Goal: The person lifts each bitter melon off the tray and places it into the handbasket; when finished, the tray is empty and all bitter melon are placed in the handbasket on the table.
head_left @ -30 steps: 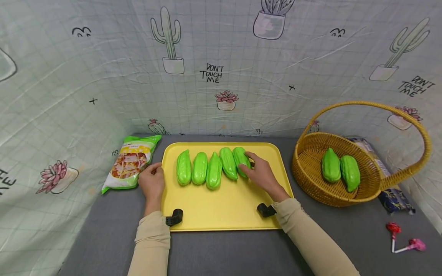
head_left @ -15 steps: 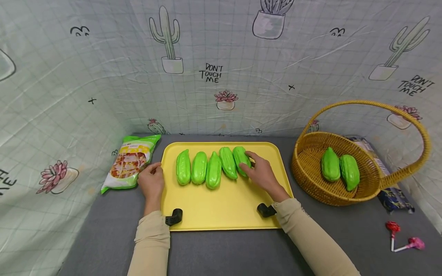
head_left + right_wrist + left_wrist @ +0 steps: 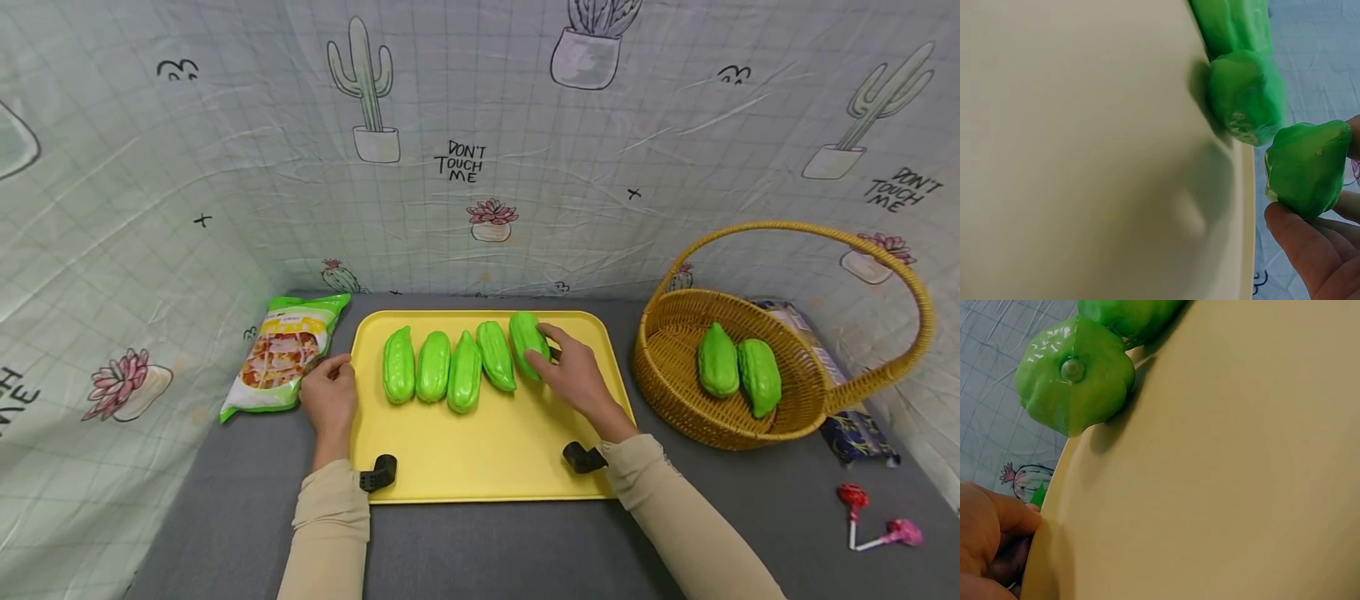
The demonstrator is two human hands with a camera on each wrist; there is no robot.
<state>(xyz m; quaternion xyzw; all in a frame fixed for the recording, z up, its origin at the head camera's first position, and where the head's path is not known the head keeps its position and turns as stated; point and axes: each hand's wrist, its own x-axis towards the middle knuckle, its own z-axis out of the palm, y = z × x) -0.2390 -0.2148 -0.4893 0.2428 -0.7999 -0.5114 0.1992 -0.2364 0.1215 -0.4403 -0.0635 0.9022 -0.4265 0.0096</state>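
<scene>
Several glossy green ridged gourds (image 3: 464, 372) lie in a row on the yellow tray (image 3: 480, 458). With thumb and fingers my right hand (image 3: 576, 367) grips the rightmost green gourd (image 3: 528, 337). In the right wrist view this held gourd (image 3: 1307, 169) is raised, its shadow falling apart from it on the tray. My left hand (image 3: 330, 398) has its fingers curled at the tray's left rim, with thumb and fingertips right at the edge in the left wrist view. The gourd nearest that hand (image 3: 1075, 378) shows its rounded end with a small knob.
A wicker basket (image 3: 675, 408) with a tall handle stands right of the tray, holding two more gourds (image 3: 718, 360). Behind it lies a dark blue packet (image 3: 858, 433). Two lollipops (image 3: 853, 496) are at the front right. A green-and-white food bag (image 3: 285, 354) lies left of the tray.
My right hand has moved the rightmost gourd slightly up and to the right, widening its gap from the neighbouring gourd. The left hand has stayed in place.
</scene>
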